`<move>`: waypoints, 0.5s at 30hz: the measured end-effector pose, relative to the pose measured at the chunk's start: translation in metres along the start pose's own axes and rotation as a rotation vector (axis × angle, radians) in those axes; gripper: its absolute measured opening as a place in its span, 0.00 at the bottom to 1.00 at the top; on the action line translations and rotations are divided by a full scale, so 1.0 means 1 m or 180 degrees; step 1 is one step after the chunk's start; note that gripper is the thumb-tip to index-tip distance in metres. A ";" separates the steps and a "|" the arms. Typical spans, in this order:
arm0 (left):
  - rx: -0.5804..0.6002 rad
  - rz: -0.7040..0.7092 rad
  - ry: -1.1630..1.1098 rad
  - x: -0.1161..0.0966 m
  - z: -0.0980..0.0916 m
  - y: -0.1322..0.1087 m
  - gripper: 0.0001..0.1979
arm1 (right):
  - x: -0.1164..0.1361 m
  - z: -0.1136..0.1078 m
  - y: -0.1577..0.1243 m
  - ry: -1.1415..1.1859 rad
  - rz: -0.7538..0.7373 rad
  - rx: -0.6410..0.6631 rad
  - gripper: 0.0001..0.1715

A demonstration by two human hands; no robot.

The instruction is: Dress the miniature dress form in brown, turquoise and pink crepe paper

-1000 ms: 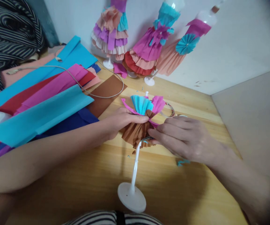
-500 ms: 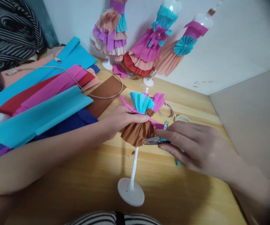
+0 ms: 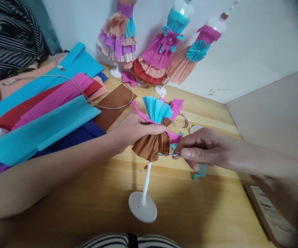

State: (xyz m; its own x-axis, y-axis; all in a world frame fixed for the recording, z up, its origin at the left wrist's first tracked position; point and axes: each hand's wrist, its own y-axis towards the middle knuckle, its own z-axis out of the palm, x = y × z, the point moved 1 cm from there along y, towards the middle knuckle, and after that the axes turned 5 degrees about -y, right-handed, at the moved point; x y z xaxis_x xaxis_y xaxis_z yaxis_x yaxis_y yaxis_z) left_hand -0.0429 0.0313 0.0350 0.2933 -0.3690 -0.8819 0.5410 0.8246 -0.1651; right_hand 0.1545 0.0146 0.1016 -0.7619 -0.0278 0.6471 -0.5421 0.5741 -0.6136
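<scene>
In front of me a small crepe-paper dress stands on a white stand [image 3: 143, 207]. It has a pleated brown skirt [image 3: 150, 144], a turquoise pleated fan [image 3: 157, 109] above it and a magenta paper strip [image 3: 174, 135] across the waist. My left hand [image 3: 135, 129] pinches the dress at the waist, thumb over the strip. My right hand [image 3: 203, 148] is closed around scissors [image 3: 170, 154]; their thin blade lies edge-on at the skirt's lower right side, and the handles are hidden by my fingers.
Behind stand several dolls in paper dresses, such as a peach skirt [image 3: 182, 69]. Folded crepe sheets [image 3: 42, 129] and a grey cable [image 3: 97, 104] lie left. Past my right hand are a ring of tape [image 3: 182, 121] and turquoise scraps [image 3: 199, 172]. A wall closes the right side.
My right hand has turned over, so the scissors show edge-on instead of flat. My left hand keeps its hold at the waist. The whole view has shifted slightly.
</scene>
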 end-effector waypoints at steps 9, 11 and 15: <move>-0.0015 0.0020 0.0309 0.000 0.000 -0.001 0.10 | 0.012 0.002 0.005 -0.0230 0.0075 -0.0154 0.32; -0.0009 -0.0011 0.0330 0.000 0.000 -0.001 0.09 | 0.013 0.003 0.007 -0.0166 0.0017 -0.0063 0.32; -0.0024 -0.0029 0.0175 0.001 -0.001 0.000 0.09 | 0.010 0.004 0.005 -0.0220 -0.0135 -0.0052 0.31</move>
State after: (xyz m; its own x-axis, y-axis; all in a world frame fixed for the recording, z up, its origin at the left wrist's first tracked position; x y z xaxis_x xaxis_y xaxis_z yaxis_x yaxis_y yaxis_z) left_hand -0.0431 0.0317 0.0339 0.2444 -0.3526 -0.9033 0.5374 0.8247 -0.1765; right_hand 0.1424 0.0135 0.1033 -0.7614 -0.1085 0.6392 -0.5690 0.5845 -0.5785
